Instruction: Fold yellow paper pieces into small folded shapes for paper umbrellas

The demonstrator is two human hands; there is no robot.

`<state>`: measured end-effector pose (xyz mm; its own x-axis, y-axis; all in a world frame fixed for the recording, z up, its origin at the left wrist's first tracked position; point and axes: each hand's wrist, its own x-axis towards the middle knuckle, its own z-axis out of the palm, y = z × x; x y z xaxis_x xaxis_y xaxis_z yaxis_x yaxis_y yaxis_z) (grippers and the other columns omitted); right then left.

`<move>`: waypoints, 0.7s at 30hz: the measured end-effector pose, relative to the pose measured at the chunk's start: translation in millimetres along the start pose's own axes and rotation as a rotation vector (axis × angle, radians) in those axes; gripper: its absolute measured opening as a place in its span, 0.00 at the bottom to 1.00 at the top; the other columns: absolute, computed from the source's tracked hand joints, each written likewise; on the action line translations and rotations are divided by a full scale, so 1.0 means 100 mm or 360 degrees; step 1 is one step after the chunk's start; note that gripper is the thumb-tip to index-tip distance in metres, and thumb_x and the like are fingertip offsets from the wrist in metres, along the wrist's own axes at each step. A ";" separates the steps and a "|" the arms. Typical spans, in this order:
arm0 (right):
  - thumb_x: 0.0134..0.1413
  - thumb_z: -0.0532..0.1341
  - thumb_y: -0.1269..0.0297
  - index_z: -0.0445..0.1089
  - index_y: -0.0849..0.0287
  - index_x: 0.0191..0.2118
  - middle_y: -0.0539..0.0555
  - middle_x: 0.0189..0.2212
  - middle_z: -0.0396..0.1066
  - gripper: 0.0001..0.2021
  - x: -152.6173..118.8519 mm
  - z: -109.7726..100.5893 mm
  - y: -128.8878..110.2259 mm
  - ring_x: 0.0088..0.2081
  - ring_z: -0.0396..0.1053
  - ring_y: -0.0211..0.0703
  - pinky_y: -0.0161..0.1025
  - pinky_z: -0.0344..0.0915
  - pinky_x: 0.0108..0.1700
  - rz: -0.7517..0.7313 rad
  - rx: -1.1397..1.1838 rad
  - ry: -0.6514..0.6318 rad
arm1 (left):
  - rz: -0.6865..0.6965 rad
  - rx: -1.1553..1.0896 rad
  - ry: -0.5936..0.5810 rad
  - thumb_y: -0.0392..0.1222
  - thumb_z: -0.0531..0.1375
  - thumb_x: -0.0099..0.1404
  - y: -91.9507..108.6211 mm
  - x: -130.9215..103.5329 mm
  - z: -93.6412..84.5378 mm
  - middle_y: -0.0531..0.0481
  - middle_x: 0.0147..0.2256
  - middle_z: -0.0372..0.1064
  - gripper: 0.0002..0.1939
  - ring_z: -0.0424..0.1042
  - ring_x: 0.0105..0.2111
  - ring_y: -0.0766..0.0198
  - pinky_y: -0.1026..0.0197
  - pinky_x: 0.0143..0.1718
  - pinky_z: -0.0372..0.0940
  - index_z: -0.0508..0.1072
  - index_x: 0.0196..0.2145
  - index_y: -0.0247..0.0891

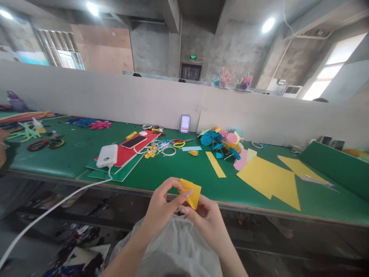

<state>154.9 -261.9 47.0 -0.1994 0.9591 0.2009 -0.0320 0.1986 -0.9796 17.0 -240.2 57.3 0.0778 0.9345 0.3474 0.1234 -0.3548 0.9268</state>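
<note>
My left grip [165, 199] pinches the folded yellow paper [195, 193] between thumb and fingers, up at the near edge of the green surface [170, 166]. The paper sticks out rightward past my thumb, a corner pointing down at my right grip [208, 218] — close beside, but whether it holds I cannot tell.

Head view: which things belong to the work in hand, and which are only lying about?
Likely in the work:
folded yellow paper, in left hand, right hand close
large yellow sheet
yellow strip

Likely lying about:
white power bank
dark-screened phone
purple bottle
</note>
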 end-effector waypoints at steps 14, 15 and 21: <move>0.59 0.58 0.56 0.72 0.59 0.32 0.53 0.21 0.75 0.13 -0.12 -0.06 -0.17 0.21 0.72 0.42 0.35 0.67 0.24 -0.0160 -0.0143 0.0025 | 0.0123 -0.0205 -0.0060 0.41 0.66 0.54 0.24 0.04 -0.01 0.55 0.32 0.63 0.25 0.65 0.32 0.66 0.65 0.35 0.62 0.58 0.45 0.44; 0.59 0.57 0.56 0.72 0.59 0.31 0.53 0.21 0.75 0.13 -0.13 -0.06 -0.17 0.21 0.72 0.42 0.35 0.68 0.24 -0.0155 -0.0109 0.0025 | 0.0104 -0.0174 -0.0118 0.42 0.65 0.56 0.25 0.04 -0.01 0.55 0.31 0.62 0.21 0.64 0.31 0.67 0.66 0.33 0.61 0.60 0.43 0.43; 0.62 0.54 0.56 0.71 0.58 0.32 0.53 0.22 0.75 0.14 -0.18 -0.06 -0.24 0.24 0.72 0.42 0.36 0.67 0.27 -0.0157 -0.0251 -0.0034 | -0.0001 -0.0004 -0.0220 0.46 0.59 0.62 0.32 0.03 -0.01 0.57 0.23 0.55 0.13 0.57 0.24 0.70 0.68 0.24 0.56 0.62 0.25 0.38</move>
<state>165.1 -282.6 67.0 -0.2237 0.9293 0.2939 0.1010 0.3220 -0.9413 20.4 -249.2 88.1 0.2135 0.9216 0.3240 0.1211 -0.3541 0.9273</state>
